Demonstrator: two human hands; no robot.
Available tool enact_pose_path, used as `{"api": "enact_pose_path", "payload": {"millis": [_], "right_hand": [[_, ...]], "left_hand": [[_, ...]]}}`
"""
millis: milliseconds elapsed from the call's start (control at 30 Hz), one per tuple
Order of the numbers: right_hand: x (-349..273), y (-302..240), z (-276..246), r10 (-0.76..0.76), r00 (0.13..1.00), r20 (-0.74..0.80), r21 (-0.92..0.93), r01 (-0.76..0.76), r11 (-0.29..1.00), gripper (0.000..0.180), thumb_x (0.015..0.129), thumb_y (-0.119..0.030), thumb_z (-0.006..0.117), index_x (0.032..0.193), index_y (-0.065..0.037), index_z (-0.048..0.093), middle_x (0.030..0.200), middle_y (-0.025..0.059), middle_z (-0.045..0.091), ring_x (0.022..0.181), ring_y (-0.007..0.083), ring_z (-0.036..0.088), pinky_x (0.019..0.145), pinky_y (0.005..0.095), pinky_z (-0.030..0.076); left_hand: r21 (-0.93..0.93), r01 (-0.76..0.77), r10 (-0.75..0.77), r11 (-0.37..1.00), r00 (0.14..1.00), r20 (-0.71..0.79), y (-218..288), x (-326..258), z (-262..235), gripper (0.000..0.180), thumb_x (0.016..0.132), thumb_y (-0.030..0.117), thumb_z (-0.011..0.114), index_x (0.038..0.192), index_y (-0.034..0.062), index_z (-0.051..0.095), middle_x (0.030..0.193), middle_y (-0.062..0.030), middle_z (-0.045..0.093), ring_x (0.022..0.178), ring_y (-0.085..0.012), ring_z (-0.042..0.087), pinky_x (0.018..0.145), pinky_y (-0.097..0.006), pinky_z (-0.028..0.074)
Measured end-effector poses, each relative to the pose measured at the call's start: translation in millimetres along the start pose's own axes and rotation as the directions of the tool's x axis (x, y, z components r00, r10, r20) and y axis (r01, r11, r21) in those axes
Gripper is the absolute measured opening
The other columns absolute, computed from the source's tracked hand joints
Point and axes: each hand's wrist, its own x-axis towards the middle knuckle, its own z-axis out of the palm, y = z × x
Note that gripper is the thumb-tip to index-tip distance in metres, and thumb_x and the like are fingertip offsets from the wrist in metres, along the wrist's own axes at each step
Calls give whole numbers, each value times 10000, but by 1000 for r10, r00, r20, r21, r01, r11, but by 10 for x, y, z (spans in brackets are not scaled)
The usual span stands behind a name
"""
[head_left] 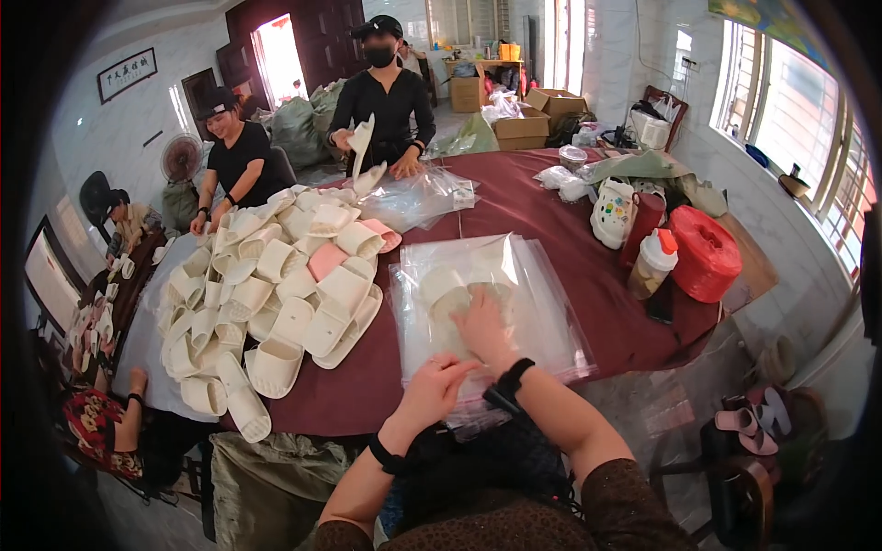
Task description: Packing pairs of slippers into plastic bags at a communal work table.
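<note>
A stack of clear plastic bags [551, 321] lies on the dark red table in front of me. A pair of cream slippers [445, 288] shows through or within the top bag, side by side. My right hand [485, 323] rests over the lower part of the slippers, fingers stretched out; whether it is inside the bag or on top, I cannot tell. Close to the bag's near edge, my left hand [434, 387] has its thumb and fingers pinched together on the plastic. A large heap of cream slippers [276, 266], with a few pink ones, spreads to the left.
Right of the bags stand a bottle with an orange cap [653, 262], a roll of red plastic twine [704, 254] and a white clog [612, 213]. Across the table, a co-worker [381, 110] holds a slipper beside more clear bags [413, 197]. Another person [237, 161] reaches toward the heap.
</note>
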Motion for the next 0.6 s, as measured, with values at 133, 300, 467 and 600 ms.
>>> {"api": "enact_pose_path", "payload": {"millis": [133, 300, 467, 600], "right_hand": [[-780, -140, -390, -348, 909, 230, -127, 382, 915, 674, 867, -220, 699, 1436, -42, 384, 1318, 286, 506, 1263, 444, 469, 1036, 470, 403], [-1058, -140, -1553, -179, 852, 492, 353, -7, 936, 183, 870, -211, 706, 993, -78, 730, 955, 98, 727, 832, 282, 698, 718, 361, 548], [-640, 407, -1849, -248, 961, 123, 17, 248, 969, 268, 785, -32, 679, 1043, -104, 696, 1016, 67, 674, 889, 255, 654, 737, 348, 540], [-477, 682, -1718, -450, 832, 324, -121, 508, 853, 393, 761, 1, 630, 1123, -145, 675, 1374, 20, 558, 1113, 259, 586, 875, 370, 528]], "left_hand": [[98, 143, -138, 985, 989, -51, -152, -195, -137, 315, 846, 24, 657, 1155, 81, 686, 899, -125, 577, 835, -282, 566, 749, -350, 474], [262, 217, -191, 940, 974, -121, -129, -426, -221, 572, 754, 218, 797, 1283, 106, 611, 1105, -134, 566, 1058, -327, 534, 897, -423, 481], [223, 270, -231, 937, 955, -187, -197, -597, -274, 618, 749, 145, 771, 1321, 64, 552, 1305, -142, 520, 1146, -313, 500, 976, -406, 451], [126, 212, -192, 969, 970, -148, -379, -648, -365, 508, 778, 32, 649, 1280, 60, 575, 1386, -148, 515, 1240, -361, 486, 1041, -431, 420]]}}
